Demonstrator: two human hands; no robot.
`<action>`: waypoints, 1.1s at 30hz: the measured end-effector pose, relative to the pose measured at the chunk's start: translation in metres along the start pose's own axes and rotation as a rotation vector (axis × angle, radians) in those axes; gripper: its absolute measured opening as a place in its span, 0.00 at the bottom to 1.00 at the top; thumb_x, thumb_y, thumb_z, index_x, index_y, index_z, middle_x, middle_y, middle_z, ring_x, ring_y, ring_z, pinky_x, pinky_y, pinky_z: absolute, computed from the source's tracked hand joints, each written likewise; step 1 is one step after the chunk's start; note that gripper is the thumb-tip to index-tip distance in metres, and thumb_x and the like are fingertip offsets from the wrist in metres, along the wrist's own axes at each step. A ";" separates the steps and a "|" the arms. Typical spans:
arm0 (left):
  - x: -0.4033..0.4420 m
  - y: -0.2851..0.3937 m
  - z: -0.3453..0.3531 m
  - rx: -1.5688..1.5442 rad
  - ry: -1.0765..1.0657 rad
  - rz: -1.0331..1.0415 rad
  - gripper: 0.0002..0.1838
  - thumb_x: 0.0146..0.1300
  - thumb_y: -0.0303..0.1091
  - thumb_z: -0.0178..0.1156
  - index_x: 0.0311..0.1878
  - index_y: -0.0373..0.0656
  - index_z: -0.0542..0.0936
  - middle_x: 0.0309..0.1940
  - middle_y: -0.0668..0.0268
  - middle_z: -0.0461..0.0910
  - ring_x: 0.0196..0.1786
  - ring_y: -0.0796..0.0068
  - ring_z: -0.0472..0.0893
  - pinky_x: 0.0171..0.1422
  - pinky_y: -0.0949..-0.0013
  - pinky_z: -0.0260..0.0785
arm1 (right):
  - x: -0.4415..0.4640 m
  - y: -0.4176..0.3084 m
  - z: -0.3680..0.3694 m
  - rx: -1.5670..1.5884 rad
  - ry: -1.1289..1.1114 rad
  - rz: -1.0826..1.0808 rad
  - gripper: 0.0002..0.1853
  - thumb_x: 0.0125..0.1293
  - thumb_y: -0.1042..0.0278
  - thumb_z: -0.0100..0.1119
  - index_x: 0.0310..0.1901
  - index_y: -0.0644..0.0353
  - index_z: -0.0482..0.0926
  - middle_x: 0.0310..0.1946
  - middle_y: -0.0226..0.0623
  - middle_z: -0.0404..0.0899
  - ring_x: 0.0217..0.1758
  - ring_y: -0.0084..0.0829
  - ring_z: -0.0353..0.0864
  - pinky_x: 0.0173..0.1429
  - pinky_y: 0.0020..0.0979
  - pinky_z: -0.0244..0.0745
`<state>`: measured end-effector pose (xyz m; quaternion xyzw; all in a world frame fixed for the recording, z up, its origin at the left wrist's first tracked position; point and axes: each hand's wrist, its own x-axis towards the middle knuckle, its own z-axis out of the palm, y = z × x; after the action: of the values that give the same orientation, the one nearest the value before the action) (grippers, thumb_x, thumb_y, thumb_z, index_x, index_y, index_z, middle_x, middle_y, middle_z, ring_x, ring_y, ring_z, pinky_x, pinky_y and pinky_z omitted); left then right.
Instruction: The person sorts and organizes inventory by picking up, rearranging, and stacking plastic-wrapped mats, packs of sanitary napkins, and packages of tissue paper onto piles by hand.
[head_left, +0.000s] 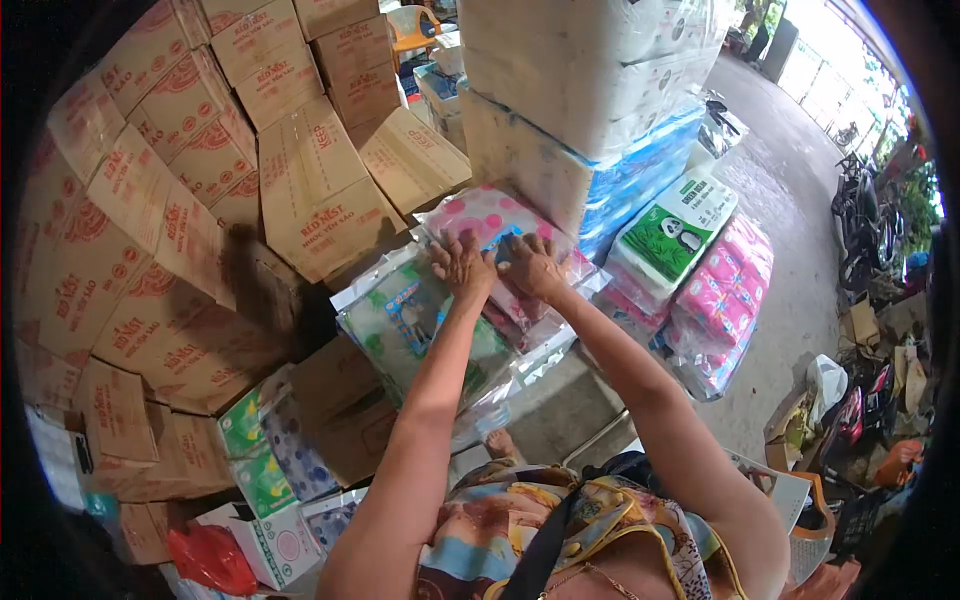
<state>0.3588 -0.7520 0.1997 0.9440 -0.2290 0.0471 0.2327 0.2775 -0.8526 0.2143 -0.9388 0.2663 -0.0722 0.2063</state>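
Observation:
Both my hands lie side by side on a clear plastic packet with pink polka dots (510, 215) and a blue label. My left hand (463, 268) rests flat with its fingers spread on the left part of the packet. Beside it, my right hand (533, 268) presses down with fingers apart, near the blue label. Just left of my left forearm sits a green-patterned plastic packet (390, 325), partly covered by that arm. What the packets contain cannot be made out.
Brown cartons (315, 190) are stacked high on the left. Tall plastic-wrapped white bales (530, 110) stand ahead. Green panda-print packs (680, 235) and pink packs (728, 268) sit to the right. A red plastic bag (210, 560) lies at lower left, and clutter lines the far right.

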 end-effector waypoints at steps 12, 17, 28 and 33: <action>-0.224 0.005 -0.055 -0.516 0.332 0.287 0.22 0.44 0.32 0.61 0.46 0.48 0.71 0.50 0.57 0.67 0.55 0.58 0.65 0.53 0.56 0.55 | -0.168 -0.008 -0.014 0.864 0.173 -0.385 0.10 0.56 0.77 0.52 0.41 0.64 0.71 0.29 0.39 0.73 0.29 0.25 0.74 0.35 0.24 0.69; -0.345 -0.027 -0.035 -0.535 0.346 0.149 0.18 0.47 0.34 0.61 0.42 0.41 0.73 0.42 0.58 0.73 0.46 0.57 0.72 0.47 0.60 0.64 | -0.238 0.029 0.030 0.737 -0.120 -0.402 0.10 0.54 0.74 0.56 0.39 0.66 0.72 0.29 0.41 0.76 0.30 0.26 0.76 0.36 0.24 0.70; -0.554 -0.176 0.044 -0.412 -0.080 -0.712 0.20 0.47 0.47 0.59 0.43 0.48 0.74 0.43 0.60 0.74 0.49 0.59 0.71 0.50 0.56 0.62 | -0.348 0.042 0.095 0.329 -0.750 -0.462 0.17 0.51 0.63 0.60 0.40 0.65 0.74 0.29 0.45 0.77 0.33 0.35 0.78 0.37 0.32 0.72; -0.588 -0.212 -0.011 -0.329 -0.428 -0.953 0.26 0.51 0.51 0.56 0.45 0.38 0.72 0.41 0.54 0.75 0.44 0.55 0.74 0.47 0.60 0.65 | -0.381 0.032 0.107 0.357 -0.629 -0.530 0.14 0.53 0.64 0.59 0.39 0.63 0.74 0.29 0.43 0.78 0.33 0.32 0.78 0.36 0.30 0.72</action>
<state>-0.0684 -0.3384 0.0063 0.8830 0.1774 -0.2930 0.3209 -0.0339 -0.6381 0.0946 -0.9006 -0.0759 0.1217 0.4104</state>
